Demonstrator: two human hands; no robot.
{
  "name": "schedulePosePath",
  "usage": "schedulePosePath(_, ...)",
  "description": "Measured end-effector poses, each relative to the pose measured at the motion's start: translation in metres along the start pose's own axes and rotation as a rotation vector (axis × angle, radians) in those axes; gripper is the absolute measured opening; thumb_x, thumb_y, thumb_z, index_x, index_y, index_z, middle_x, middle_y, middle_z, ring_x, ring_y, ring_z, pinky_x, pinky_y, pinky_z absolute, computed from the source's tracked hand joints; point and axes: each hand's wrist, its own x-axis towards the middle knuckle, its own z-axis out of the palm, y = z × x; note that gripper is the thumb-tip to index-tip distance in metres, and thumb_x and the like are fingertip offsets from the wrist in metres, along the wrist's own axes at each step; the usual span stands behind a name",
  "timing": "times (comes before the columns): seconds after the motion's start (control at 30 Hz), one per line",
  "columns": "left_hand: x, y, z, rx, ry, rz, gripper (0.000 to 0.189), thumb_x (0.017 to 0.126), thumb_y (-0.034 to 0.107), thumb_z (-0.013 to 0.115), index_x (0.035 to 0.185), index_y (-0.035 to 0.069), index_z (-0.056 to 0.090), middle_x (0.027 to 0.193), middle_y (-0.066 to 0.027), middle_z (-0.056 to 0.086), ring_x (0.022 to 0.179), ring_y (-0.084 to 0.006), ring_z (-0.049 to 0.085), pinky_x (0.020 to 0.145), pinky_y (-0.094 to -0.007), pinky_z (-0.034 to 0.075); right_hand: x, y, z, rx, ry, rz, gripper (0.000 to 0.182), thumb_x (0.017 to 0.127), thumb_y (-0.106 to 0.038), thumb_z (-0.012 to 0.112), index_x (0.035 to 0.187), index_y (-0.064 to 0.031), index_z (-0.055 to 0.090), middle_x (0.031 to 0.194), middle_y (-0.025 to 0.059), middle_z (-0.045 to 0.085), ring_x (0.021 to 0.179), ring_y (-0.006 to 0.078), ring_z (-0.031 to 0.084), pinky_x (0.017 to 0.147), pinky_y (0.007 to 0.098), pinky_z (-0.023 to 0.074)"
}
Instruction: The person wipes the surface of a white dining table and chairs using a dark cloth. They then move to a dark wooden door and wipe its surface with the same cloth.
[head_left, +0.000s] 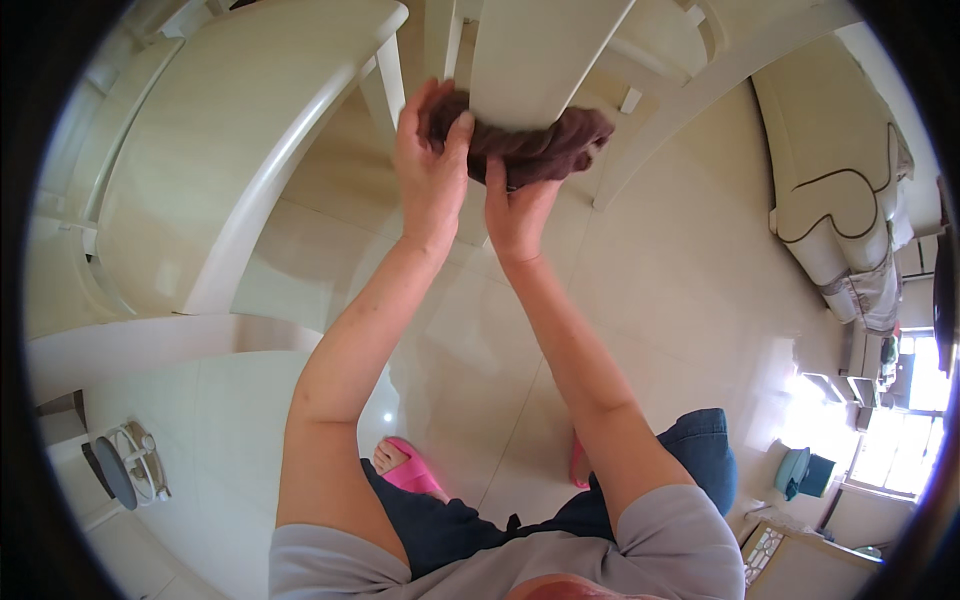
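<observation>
A dark brown cloth (525, 150) is bunched around the near end of a cream-coloured panel (544, 60), which looks like part of a chair. My left hand (437, 161) grips the cloth's left side, thumb on top and fingers behind it. From below, my right hand (521, 206) holds the middle of the cloth with its thumb up in front; most of its fingers are hidden under the fabric. The far part of the panel runs out at the top of the view.
A glossy cream table (225, 135) stands at the left. Curved pale rails (667, 142) extend on the right. Farther right is a cream sofa (832, 172). A round-seated stool (116, 472) is at lower left, a teal bin (791, 472) at lower right. Pink slippers (409, 469) are on the tiled floor.
</observation>
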Motion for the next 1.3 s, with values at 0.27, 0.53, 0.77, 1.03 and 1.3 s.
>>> schedulePosePath(0.27,0.039,0.071,0.054,0.018,-0.03,0.476,0.042,0.098,0.005,0.056,0.138,-0.002,0.045,0.135,-0.0134,0.055,0.125,-0.0203,0.053,0.109,-0.0338,0.04,0.129,-0.066,-0.008,0.034,0.086,-0.246,0.042,0.075,-0.009,0.076,0.111,0.0008,0.057,0.106,0.0191,0.056,0.1,0.0399,0.051,0.089,0.0474,0.0401)
schedulePosePath(0.53,0.025,0.066,0.067,0.068,-0.072,0.349,0.059,0.104,0.013,0.046,0.155,0.001,0.019,0.151,-0.015,0.039,0.133,-0.0215,0.043,0.109,-0.0323,0.036,0.133,-0.072,-0.022,-0.105,-0.014,-0.357,0.028,0.074,-0.009,0.079,0.098,-0.0017,0.065,0.095,0.0153,0.064,0.086,0.037,0.06,0.078,0.0442,0.0476)
schedulePosePath(0.77,0.044,0.107,0.098,0.374,0.076,0.857,0.06,0.101,0.006,0.043,0.154,-0.004,0.017,0.153,-0.0204,0.035,0.138,-0.0301,0.039,0.113,-0.0375,0.031,0.204,-0.125,-0.021,-0.56,0.185,-0.857,0.039,0.077,-0.021,0.065,0.114,-0.0107,0.064,0.115,0.014,0.055,0.109,0.0364,0.052,0.097,0.0504,0.0359)
schedulePosePath(1.03,0.095,0.147,0.077,0.285,0.089,0.855,0.058,0.1,-0.001,0.033,0.154,-0.005,0.012,0.153,-0.0191,0.034,0.14,-0.0291,0.037,0.116,-0.0366,0.028,0.238,-0.168,0.026,-0.742,-0.028,-0.862,0.03,0.076,-0.02,0.067,0.105,-0.0113,0.065,0.094,0.0102,0.06,0.09,0.026,0.062,0.077,0.0391,0.0489)
schedulePosePath(1.3,0.11,0.142,0.023,0.02,0.226,0.505,0.05,0.09,-0.006,0.038,0.14,-0.004,0.037,0.138,-0.0191,0.047,0.127,-0.0287,0.047,0.11,-0.0376,0.034,0.225,-0.169,0.092,-0.571,-0.221,-1.03,0.026,0.071,-0.016,0.067,0.096,-0.0161,0.06,0.094,0.0047,0.057,0.083,0.0269,0.064,0.067,0.0427,0.051)
